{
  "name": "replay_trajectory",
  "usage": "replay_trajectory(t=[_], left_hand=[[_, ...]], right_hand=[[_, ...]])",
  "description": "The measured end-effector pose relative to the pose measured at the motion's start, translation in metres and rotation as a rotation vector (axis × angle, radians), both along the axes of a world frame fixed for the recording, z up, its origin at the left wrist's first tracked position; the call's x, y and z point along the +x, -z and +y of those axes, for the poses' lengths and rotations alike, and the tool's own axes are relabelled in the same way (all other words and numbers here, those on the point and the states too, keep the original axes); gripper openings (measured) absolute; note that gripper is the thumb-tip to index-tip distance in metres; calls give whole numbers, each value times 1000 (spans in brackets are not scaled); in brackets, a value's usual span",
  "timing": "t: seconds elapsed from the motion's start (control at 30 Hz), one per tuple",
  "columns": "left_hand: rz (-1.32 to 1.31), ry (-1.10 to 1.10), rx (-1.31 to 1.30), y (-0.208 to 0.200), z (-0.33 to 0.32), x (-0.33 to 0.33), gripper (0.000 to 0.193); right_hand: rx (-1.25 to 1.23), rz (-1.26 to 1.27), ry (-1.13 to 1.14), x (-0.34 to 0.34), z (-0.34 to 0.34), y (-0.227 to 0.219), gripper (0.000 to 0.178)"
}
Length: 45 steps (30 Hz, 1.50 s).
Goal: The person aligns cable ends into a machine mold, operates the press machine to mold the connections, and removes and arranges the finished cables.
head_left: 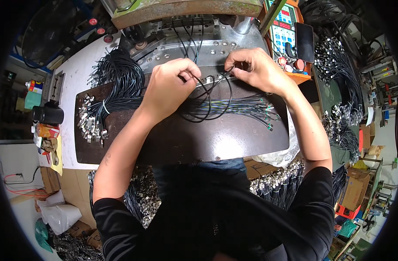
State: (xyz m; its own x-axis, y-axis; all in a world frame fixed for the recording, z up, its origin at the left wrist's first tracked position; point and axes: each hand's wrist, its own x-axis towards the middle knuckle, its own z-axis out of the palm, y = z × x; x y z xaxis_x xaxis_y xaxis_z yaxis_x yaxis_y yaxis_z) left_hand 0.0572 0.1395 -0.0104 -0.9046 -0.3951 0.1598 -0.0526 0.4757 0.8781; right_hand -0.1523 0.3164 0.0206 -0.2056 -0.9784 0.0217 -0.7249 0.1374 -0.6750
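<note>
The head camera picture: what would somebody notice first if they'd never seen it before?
Probably the left hand and right hand, in the middle, pinching a black cable that loops between them above a dark brown board. Next might be the big bunch of dark cables at the board's upper left, and the orange control box with glowing red digits at the upper right.

I see a white-topped bench [62,148] running up the left of my feed, with a dark brown board [181,148] laid over part of it, catching a hard white glare near the front edge. A large dark fan [48,35] sits at the upper left. Lower left, I make out a pale wall [20,161] and a white plastic bag [62,217]. Over to my right are a cardboard box [354,193] and a small black fan [369,223].
</note>
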Motion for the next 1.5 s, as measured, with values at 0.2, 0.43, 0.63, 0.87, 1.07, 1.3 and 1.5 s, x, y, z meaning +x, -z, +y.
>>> replay_trajectory(t=[0.2,0.43,0.63,0.87,1.07,1.3,1.5], left_hand=[[87,24,-272,16,1,-9,18],[65,26,-8,31,-15,-20,13],[58,45,60,17,-12,-9,15],[-14,67,31,5,-15,4,14],[-13,37,-249,4,-3,10,19],[163,93,-296,-3,-21,31,34],[372,-388,403,-3,-69,-2,28]], right_hand=[[-186,165,-117,-7,-5,20,14],[-178,292,-201,-10,-8,26,12],[-143,152,-116,2,-1,21,13],[-180,69,69,33,3,35,23],[-210,128,38,27,4,41,31],[-121,-9,22,45,-6,-2,37],[-398,366,226,8,-48,-3,30]])
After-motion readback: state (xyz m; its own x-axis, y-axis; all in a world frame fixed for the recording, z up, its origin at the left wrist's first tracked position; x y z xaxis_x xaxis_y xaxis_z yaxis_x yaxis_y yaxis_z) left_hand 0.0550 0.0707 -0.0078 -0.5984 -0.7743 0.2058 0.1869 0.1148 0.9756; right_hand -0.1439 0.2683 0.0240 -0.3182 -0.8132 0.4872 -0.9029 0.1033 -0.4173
